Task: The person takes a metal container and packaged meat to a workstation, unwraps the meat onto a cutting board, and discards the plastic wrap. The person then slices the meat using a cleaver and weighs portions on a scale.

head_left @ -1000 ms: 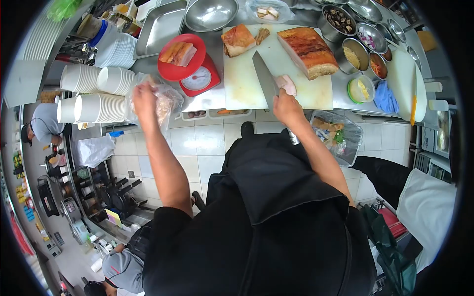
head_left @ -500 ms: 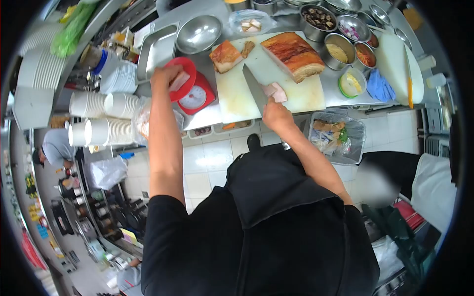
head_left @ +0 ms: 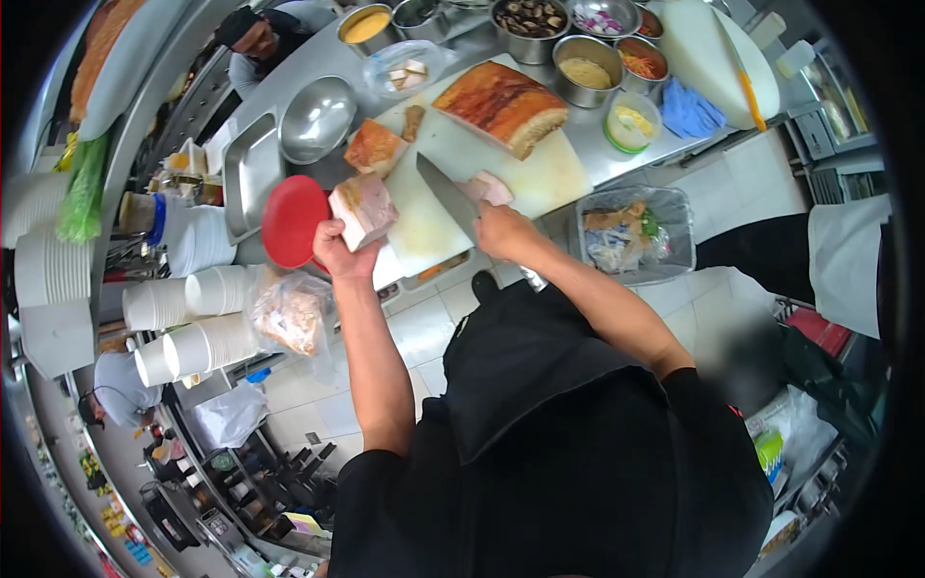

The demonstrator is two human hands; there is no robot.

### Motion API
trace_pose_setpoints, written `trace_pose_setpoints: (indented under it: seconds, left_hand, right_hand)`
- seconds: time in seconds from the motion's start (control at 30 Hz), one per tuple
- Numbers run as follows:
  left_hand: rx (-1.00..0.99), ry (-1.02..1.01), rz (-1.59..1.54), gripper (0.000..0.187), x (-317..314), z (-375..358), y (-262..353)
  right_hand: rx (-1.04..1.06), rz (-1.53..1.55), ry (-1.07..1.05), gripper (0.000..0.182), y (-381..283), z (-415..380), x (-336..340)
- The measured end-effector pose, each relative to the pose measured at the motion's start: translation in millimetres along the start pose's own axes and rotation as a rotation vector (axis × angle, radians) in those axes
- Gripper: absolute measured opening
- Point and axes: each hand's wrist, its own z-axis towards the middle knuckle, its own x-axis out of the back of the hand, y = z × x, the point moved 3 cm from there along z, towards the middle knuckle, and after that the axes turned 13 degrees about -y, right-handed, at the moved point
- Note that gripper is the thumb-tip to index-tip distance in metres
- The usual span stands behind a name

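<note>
My left hand (head_left: 349,252) holds a thick block of meat (head_left: 364,210) with a pale cut side, between the red plate (head_left: 294,222) and the cutting board (head_left: 424,226). My right hand (head_left: 506,234) is wrapped round the handle of a wide knife (head_left: 449,196), its blade over the board and pointing away. Beside the blade lies a small pale slice of meat (head_left: 488,187). A large browned slab of meat (head_left: 501,101) rests on the board's far part. A smaller browned piece (head_left: 374,147) and a thin strip (head_left: 412,123) lie on its far left.
A steel bowl (head_left: 318,120) and a metal tray (head_left: 249,178) are at the left. Steel containers of ingredients (head_left: 587,71) stand at the back right. A waste bin (head_left: 636,231) is below the counter. Another person (head_left: 260,43) is at the back left.
My left hand has moved right from the red plate toward the board and now holds the meat block. The view has turned, and the knife remains in my right hand.
</note>
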Motion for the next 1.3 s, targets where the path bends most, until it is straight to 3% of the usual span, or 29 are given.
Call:
trace_pose_setpoints:
  seconds: [0.1,0.17,0.27,0.4,0.5,0.53,0.6,0.63,0.7,0.73,0.83,0.87,0.93,0.97,1.07,1.13,1.2,1.3]
  left_hand:
    - [0.063,-0.076,-0.111,0.075,8,-2,-38]
    - [0.104,-0.168,-0.198,0.075,10,-3,-51]
    - [0.131,-0.208,-0.191,0.075,12,-3,-57]
    - [0.164,-0.088,-0.169,0.069,6,-3,-68]
    - [0.117,0.181,0.243,0.057,38,-3,-89]
    - [0.169,0.194,0.753,0.058,41,2,-95]
    - [0.072,0.201,1.429,0.062,43,-5,-100]
    - [0.08,0.197,1.431,0.062,36,-5,-99]
    - [0.119,0.164,1.031,0.073,25,-10,-95]
    - [0.123,0.18,1.039,0.073,27,-17,-91]
    - [0.078,-0.101,1.46,0.104,17,-19,-82]
    - [0.081,-0.094,1.464,0.104,15,-17,-81]
    - [0.137,-0.103,1.787,0.1,10,-13,-81]
    - [0.098,-0.081,1.622,0.088,20,-4,-85]
    - [0.211,-0.03,1.486,0.078,7,2,-82]
    - [0.142,-0.07,1.51,0.072,-3,4,-78]
    - [-0.115,-0.246,1.947,0.068,-20,-1,-74]
    - [-0.092,-0.263,2.11,0.077,-23,-8,-71]
  right_hand:
    - [-0.038,0.123,-0.109,0.03,6,-8,-3]
    - [0.088,-0.044,0.094,0.03,9,-20,-2]
    - [0.148,-0.075,0.162,0.028,12,-34,-2]
    - [0.097,-0.066,0.099,0.025,5,-53,4]
    - [0.147,-0.101,0.074,0.023,3,-57,-1]
    - [0.133,-0.089,0.072,0.023,6,-55,-5]
    - [0.163,-0.064,0.104,0.023,14,-48,-14]
    - [0.156,-0.077,0.049,0.023,17,-43,-17]
    - [0.124,-0.072,0.007,0.025,13,-47,-7]
    - [0.095,-0.072,-0.036,0.029,10,-49,-5]
    - [0.101,-0.053,-0.009,0.029,12,-50,1]
    - [0.105,-0.051,-0.015,0.029,16,-48,0]
    - [0.084,-0.044,-0.054,0.026,26,-38,-3]
    - [0.092,-0.018,-0.085,0.025,28,-35,-3]
    - [0.163,-0.038,-0.017,0.026,37,-27,-9]
    - [0.131,-0.039,-0.005,0.026,37,-30,-5]
    - [0.096,-0.033,0.007,0.026,38,-31,-3]
    - [0.062,-0.048,-0.013,0.026,41,-28,-3]
